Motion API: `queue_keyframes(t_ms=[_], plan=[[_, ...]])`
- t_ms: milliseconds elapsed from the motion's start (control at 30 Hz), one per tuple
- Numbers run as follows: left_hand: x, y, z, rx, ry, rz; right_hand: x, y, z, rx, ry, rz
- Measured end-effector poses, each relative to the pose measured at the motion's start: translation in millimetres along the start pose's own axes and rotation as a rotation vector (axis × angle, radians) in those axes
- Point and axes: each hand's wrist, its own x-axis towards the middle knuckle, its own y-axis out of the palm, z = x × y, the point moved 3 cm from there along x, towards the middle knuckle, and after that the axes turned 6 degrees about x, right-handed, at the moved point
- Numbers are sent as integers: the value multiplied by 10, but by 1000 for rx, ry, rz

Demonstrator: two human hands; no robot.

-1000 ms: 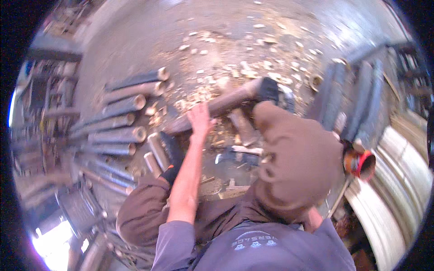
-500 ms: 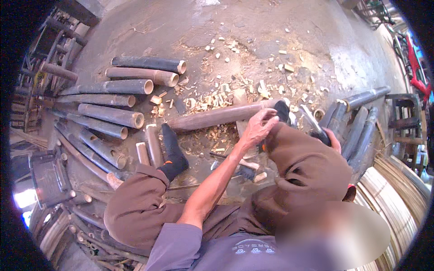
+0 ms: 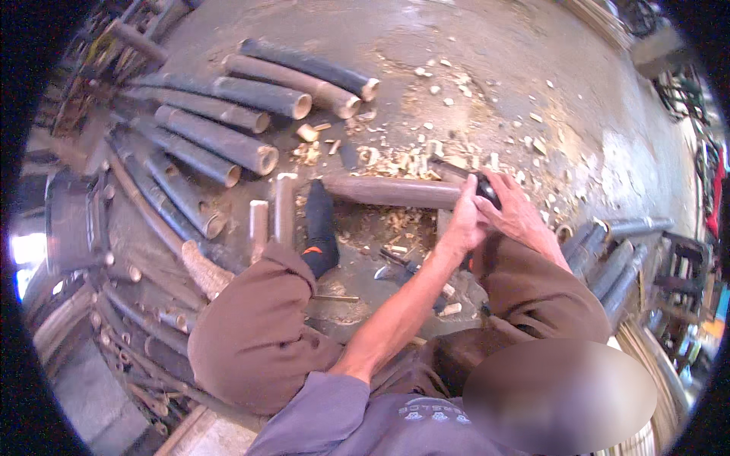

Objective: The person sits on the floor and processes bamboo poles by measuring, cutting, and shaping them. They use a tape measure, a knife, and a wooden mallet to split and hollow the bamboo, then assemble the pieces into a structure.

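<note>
A brown bamboo pole [image 3: 395,191] lies crosswise in front of me, between my feet. At its right end my left hand [image 3: 465,222] is closed on it, touching my right hand. My right hand [image 3: 525,215] is wrapped round the black handle of a knife [image 3: 449,164], whose dark blade points left above the pole. The hands partly hide the handle and the pole's end. My left foot in a black sock [image 3: 319,220] stands by the pole's left end.
Several cut bamboo poles [image 3: 220,140] fan out on the left. More dark poles [image 3: 620,270] lie at the right, near split strips. Pale wood chips [image 3: 411,161] scatter the floor beyond the pole. Another tool [image 3: 403,262] and two short bamboo pieces [image 3: 283,209] lie close by.
My right hand has come in from beside my right knee to the pole's right end, bringing the knife. My left hand has shifted slightly and closed there. The view has turned.
</note>
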Motion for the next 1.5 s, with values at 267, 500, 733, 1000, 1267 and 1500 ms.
queue_keyframes(t_ms=[267, 500, 733, 1000, 1267, 1500], plan=[[-191, 12, -198, 691, 474, -352, -222, 94, -402, 170, 63, 129], [-358, -772, -640, 595, 618, -412, -381, 235, -716, 25, 186, 294], [-565, -1106, -1852, 581, 771, -564, -612, -449, -1378, -103, 202, 137], [-398, -771, -2348, 433, 739, -525, -196, -1115, -1579, -281, 271, 218], [-262, -942, -1400, 573, 692, -736, -179, -701, -1870, -187, 146, 242], [-333, -973, -1312, 684, 596, -776, -254, -611, -1879, -152, 140, 230]])
